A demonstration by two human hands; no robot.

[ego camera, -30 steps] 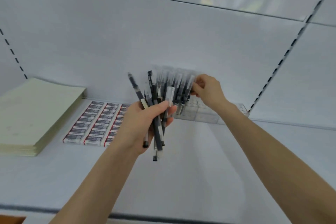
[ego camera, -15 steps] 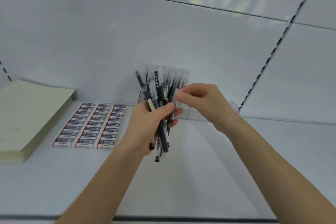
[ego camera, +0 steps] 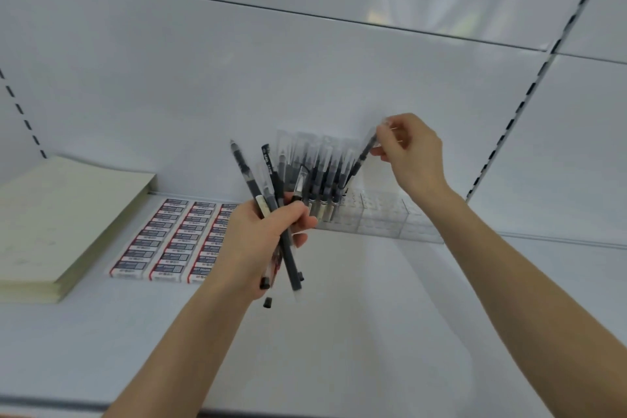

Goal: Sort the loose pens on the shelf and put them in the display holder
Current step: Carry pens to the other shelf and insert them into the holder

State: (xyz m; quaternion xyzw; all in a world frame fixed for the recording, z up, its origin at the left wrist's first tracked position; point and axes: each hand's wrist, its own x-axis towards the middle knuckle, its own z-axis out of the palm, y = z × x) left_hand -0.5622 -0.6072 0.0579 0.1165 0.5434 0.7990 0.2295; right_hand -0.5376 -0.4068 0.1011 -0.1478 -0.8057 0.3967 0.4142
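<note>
My left hand [ego camera: 268,234] grips a fanned bundle of several dark pens [ego camera: 271,187] above the white shelf. A clear display holder [ego camera: 383,220] stands at the back of the shelf, with several capped pens [ego camera: 315,170] upright in its left part. Above the holder, my right hand [ego camera: 410,153] pinches the clear-capped top of one dark pen [ego camera: 361,159]. That pen slants down to the left, its lower end at the holder beside the standing pens.
Rows of boxed erasers [ego camera: 169,241] lie flat to the left of the holder. A stack of pale green paper [ego camera: 57,214] sits at the far left. Slotted uprights [ego camera: 519,105] run up the back wall. The shelf's front edge [ego camera: 101,404] is near my forearms.
My right hand took one pen from the bundle and carried it up and right to the holder. My left hand stays put with fewer pens.
</note>
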